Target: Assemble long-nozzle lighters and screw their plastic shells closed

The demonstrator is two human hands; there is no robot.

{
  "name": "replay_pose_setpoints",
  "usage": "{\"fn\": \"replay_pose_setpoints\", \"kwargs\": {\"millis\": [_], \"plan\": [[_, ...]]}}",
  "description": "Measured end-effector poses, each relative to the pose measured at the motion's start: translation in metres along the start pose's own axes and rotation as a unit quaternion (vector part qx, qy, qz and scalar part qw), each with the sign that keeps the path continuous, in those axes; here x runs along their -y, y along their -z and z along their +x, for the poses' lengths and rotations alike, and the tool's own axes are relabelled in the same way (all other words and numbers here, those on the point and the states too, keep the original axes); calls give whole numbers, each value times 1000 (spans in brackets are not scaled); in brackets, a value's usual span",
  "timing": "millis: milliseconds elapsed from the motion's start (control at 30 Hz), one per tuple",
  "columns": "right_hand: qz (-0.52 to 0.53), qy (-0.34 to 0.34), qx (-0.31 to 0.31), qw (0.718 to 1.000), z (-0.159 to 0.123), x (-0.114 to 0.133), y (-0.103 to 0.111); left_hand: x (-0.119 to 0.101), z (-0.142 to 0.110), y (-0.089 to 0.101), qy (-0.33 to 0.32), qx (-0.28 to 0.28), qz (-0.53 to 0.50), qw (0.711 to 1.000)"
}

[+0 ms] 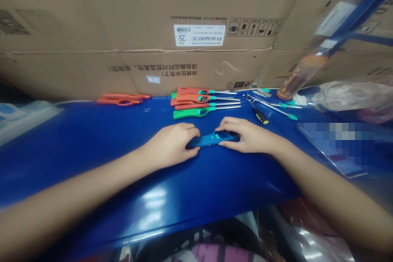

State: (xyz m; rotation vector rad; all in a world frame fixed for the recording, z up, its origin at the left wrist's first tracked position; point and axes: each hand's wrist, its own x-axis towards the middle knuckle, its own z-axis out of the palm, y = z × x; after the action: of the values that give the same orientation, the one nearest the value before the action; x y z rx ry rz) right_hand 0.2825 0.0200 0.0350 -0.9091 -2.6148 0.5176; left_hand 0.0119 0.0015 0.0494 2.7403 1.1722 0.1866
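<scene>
A blue lighter (205,140) with a turquoise trigger lies level between my hands, just over the blue tabletop (123,147). My left hand (175,143) pinches its handle end between thumb and fingers. Around the trigger end, my right hand (245,134) is closed, hiding that tip. Beyond them sits a group of long-nosed lighters, orange ones (188,97) and a green one (188,113), with metal rods pointing right. Right of these rests a black and yellow screwdriver (260,115) beside loose metal rods (273,104) with turquoise ends.
Orange handle pieces (123,99) lie at the back left. A large cardboard box (138,16) stands behind the table. At the right are an orange-capped bottle (296,77), a plastic bag (344,95) and a flat, partly blurred item (331,147). Clear plastic (27,118) lies far left.
</scene>
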Motion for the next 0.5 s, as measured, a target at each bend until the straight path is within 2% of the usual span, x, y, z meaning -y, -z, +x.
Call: {"fn": "replay_pose_setpoints", "kwargs": {"millis": [233,367,500], "plan": [[-67,-7,10,998,0,1,-3,2,0,-8,-44,-33,107,993],[-88,10,7,996,0,1,-3,7,1,-13,-70,-55,113,990],[-59,27,7,998,0,2,-1,12,2,-17,-89,-89,93,988]]}}
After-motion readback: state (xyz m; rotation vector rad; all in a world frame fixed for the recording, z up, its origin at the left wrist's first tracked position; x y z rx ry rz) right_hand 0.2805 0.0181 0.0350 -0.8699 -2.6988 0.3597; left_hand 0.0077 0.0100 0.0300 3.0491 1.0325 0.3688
